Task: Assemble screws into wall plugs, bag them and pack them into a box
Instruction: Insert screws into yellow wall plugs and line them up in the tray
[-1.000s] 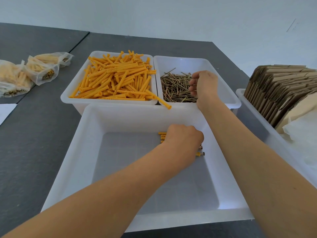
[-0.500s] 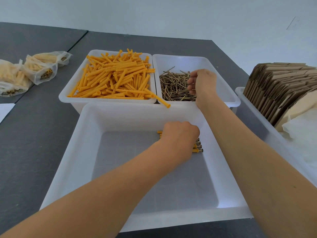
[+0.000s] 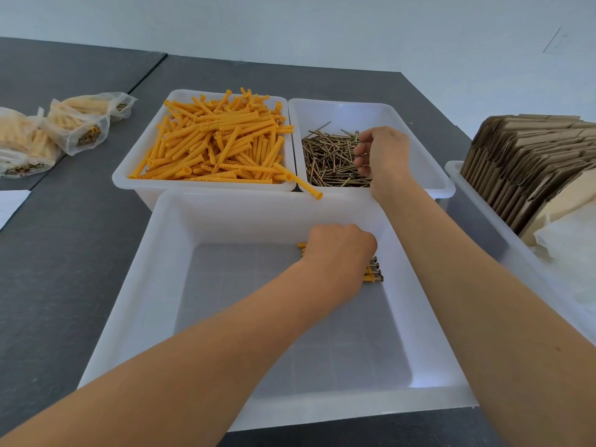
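My left hand (image 3: 342, 250) is down in the large white bin (image 3: 225, 214), fingers curled over a small bundle of assembled plugs (image 3: 374, 273). Their orange tips and screw heads stick out on both sides. My right hand (image 3: 383, 153) is in the screw bin (image 3: 429, 162), pinching a few screws out of the heap of brass screws (image 3: 329, 156). Left of that bin, another white bin (image 3: 135, 162) is piled with orange wall plugs (image 3: 219, 146). One stray plug (image 3: 311, 188) lies across the rims.
Several filled clear bags (image 3: 74, 124) lie on the dark table at the far left, near a white sheet (image 3: 9, 204). At the right, a white tray (image 3: 477, 214) holds flat cardboard boxes (image 3: 529, 156) and white plastic (image 3: 567, 253).
My right hand has shifted slightly over the screw heap with its fingers still curled. My left hand stays on the bundle in the large bin.
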